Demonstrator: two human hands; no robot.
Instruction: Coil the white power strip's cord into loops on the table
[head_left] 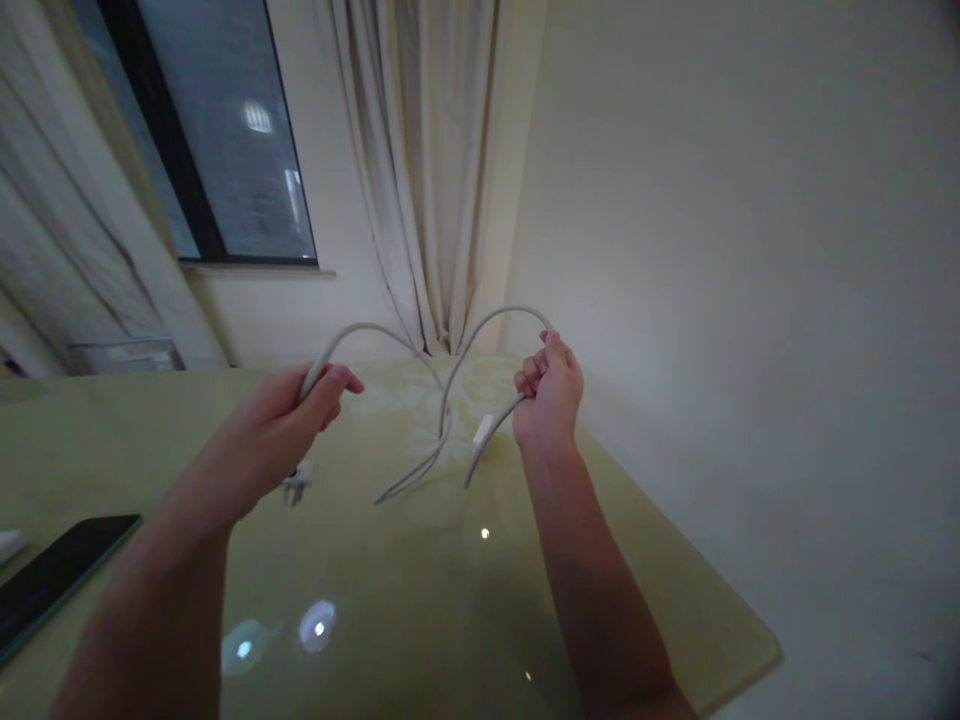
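A grey-white power cord (442, 410) stretches between my two hands above the table, arching near each hand and sagging to a loop in the middle. My left hand (300, 415) is closed around one part of it. A plug with metal prongs (298, 482) hangs just below that hand. My right hand (551, 385) grips the cord near its other arch, fingers curled in. From under this hand a loose length of cord runs down to the left. Beside that length is a small white piece (484, 432); whether it joins the cord I cannot tell.
The glossy yellow-green table (405, 600) reflects lamps and ends at a right edge near the wall (720, 300). A dark flat device, like a phone or tablet (64, 575), lies at the left, with a white object (9, 545) by it. Curtains (420, 150) hang behind.
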